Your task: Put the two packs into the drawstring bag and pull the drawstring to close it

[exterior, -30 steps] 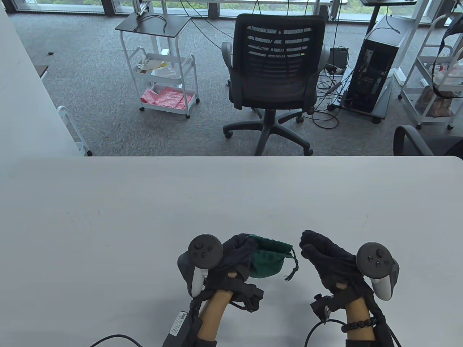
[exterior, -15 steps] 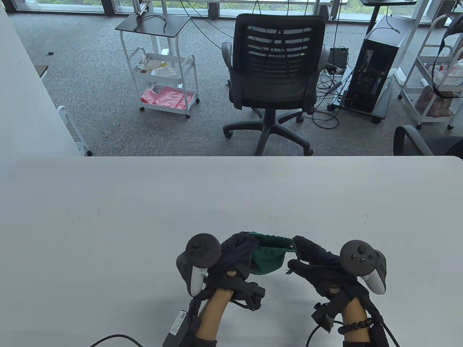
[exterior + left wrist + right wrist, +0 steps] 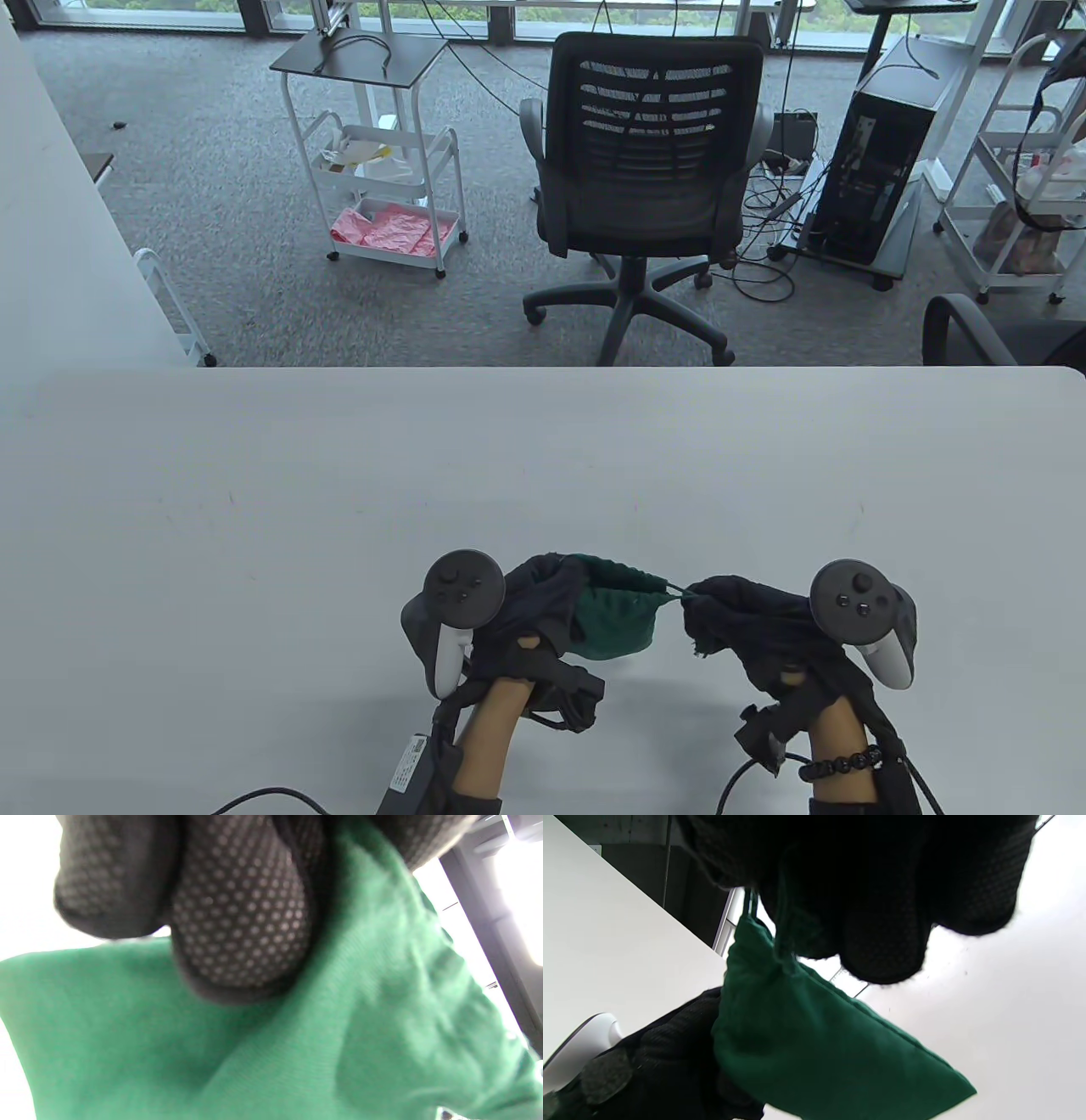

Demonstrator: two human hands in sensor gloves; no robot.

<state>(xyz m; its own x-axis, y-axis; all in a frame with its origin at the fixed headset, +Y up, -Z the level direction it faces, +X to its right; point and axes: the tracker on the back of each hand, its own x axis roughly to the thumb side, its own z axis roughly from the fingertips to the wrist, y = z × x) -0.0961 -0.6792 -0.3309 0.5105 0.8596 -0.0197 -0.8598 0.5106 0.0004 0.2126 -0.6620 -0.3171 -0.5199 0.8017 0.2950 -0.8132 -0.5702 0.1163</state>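
Left hand (image 3: 530, 607) grips the green bag (image 3: 615, 620) to anchor it while right hand (image 3: 738, 624) pinches the drawstring (image 3: 674, 592), tensioning it to cinch the mouth.

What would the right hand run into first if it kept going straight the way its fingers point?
The right hand points left along the drawstring it pinches, so it would likely meet the green drawstring bag first, then the left hand gripping it. Depth is hard to judge.

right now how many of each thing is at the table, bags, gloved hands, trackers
drawstring bag: 1
gloved hands: 2, left hand, right hand
trackers: 2, left tracker, right tracker
total: 5
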